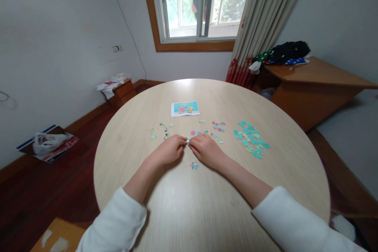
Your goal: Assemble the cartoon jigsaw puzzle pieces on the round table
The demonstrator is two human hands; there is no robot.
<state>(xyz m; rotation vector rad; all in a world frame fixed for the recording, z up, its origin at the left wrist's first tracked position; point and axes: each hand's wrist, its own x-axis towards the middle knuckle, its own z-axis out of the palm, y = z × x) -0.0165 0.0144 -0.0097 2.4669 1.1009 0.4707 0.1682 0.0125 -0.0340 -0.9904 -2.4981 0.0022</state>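
My left hand (174, 147) and my right hand (204, 149) meet near the middle of the round table, fingertips pinched on small jigsaw pieces (187, 141) between them. Most of those pieces is hidden by the fingers. Just below my right hand lies a small joined cluster of jigsaw pieces (194, 165). Pink and teal pieces (218, 126) lie beyond my right hand. To the left of my left hand are a few scattered yellow-green pieces (153, 137). A printed picture card (185, 108) with cartoon figures on teal lies flat farther back.
A large spread of teal puzzle pieces (252, 138) covers part of the right side of the round wooden table (165, 212). A wooden desk (313, 71) with cloths on it stands at the right. A cardboard box (59, 236) is on the floor at lower left.
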